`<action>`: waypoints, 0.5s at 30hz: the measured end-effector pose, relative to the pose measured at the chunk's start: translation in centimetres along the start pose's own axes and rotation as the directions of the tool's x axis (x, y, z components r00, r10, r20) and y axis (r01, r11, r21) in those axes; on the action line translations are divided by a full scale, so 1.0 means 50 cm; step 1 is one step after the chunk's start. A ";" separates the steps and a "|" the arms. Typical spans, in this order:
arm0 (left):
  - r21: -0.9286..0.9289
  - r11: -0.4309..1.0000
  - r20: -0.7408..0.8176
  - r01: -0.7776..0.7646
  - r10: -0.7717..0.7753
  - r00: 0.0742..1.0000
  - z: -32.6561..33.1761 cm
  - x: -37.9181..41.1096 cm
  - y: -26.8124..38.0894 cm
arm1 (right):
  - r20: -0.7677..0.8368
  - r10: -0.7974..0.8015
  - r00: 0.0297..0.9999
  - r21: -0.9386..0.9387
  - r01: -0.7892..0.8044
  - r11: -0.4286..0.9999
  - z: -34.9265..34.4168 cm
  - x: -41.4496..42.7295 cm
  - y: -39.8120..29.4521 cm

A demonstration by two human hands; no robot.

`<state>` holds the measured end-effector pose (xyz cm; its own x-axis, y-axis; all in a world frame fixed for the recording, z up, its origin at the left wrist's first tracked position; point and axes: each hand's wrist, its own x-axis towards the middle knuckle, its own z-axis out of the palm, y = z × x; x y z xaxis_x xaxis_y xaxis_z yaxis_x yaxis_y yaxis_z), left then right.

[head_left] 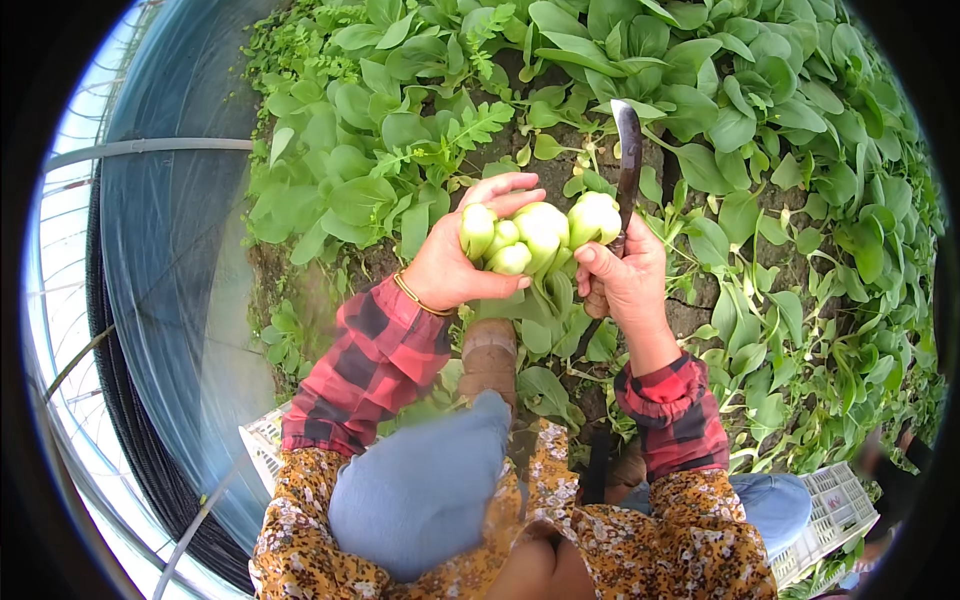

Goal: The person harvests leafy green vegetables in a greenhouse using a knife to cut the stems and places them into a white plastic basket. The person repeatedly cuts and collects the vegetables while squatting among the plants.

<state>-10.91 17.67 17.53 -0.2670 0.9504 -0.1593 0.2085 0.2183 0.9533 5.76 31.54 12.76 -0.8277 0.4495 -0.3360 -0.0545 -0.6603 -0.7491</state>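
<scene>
Several heads of bok choy (538,229) are bunched in my left hand (442,262), their pale bases turned up towards me and their leaves hanging below. My left thumb lies along the near side and the fingers wrap the far side. My right hand (634,281) grips a sickle-like knife (628,154), its dark curved blade pointing away from me with a bright tip. One more bok choy head (595,217) sits at the bunch's right end, with my right thumb against its base. The knife's handle is partly hidden by my fingers.
Growing bok choy (697,67) spreads ahead and to the right over cracked soil (562,176). Plastic greenhouse sheeting (172,247) rises at left. My boot (487,356) is below the bunch. White plastic crates (832,510) (262,442) stand behind on both sides; a person's dark sleeve (892,487) shows lower right.
</scene>
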 end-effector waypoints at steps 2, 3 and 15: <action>-0.479 0.860 0.003 0.176 -0.199 0.980 0.050 -0.012 0.011 | -0.026 -0.020 0.999 0.160 0.024 0.987 0.009 -0.021 0.038; -0.524 0.834 0.023 0.172 -0.188 0.982 0.067 -0.020 0.009 | -0.037 -0.045 0.998 0.178 0.051 0.983 0.020 -0.029 0.050; 0.754 0.477 -0.027 0.451 -0.663 0.748 -0.091 0.021 -0.112 | -0.069 0.375 0.925 -0.513 -0.355 0.781 -0.022 0.045 0.145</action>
<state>-16.63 16.46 13.20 -0.3635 0.5602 -0.7443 0.6890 0.6994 0.1899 4.12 28.41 5.93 -0.7469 0.2098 -0.6310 0.5380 -0.3668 -0.7589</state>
